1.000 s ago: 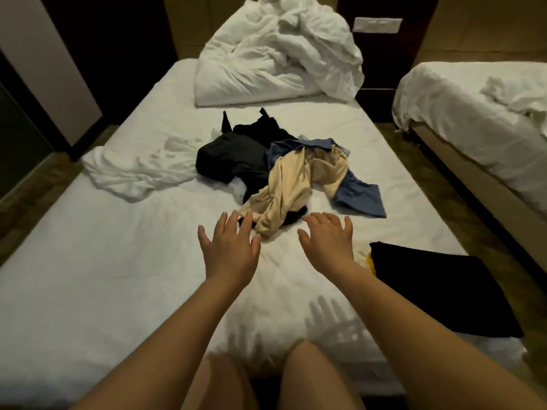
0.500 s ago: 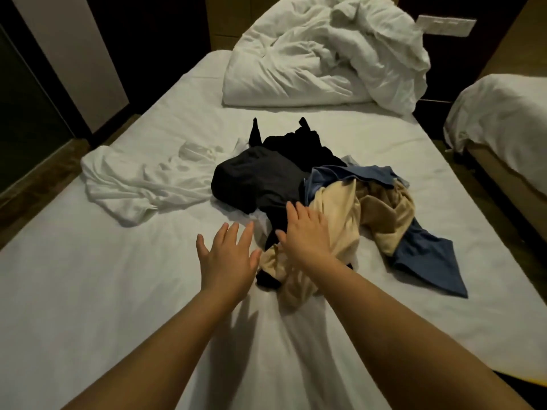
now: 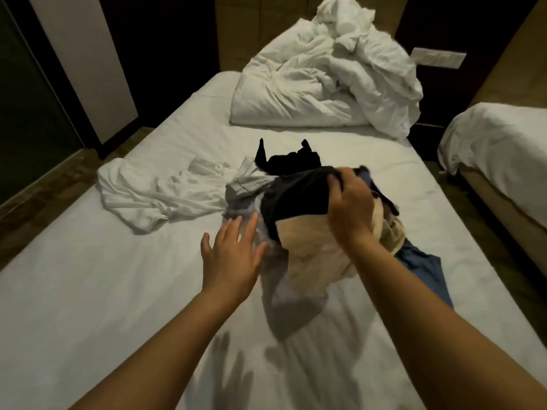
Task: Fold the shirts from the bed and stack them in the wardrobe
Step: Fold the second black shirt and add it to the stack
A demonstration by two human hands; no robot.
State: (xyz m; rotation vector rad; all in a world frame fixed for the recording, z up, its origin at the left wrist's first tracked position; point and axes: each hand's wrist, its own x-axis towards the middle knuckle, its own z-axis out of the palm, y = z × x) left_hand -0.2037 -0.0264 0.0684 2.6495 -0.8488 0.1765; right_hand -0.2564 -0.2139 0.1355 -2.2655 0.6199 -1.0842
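While your right hand [image 3: 350, 208] grips the newly lifted black shirt [image 3: 296, 199], your left hand [image 3: 233, 255] stays spread, empty; white garment [image 3: 154, 193] at 10 o'clock.

Blue shirt [image 3: 426, 270] lies mostly hidden beneath beige garment [image 3: 310, 247].

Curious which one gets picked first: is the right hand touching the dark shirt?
Touching. The head view shows the right hand with its fingers curled over the top edge of the dark shirt, bunching the cloth.

The right grip [image 3: 350, 205] now clutches the dark shirt [image 3: 293, 199], hoisting the beige shirt [image 3: 310, 250] too.
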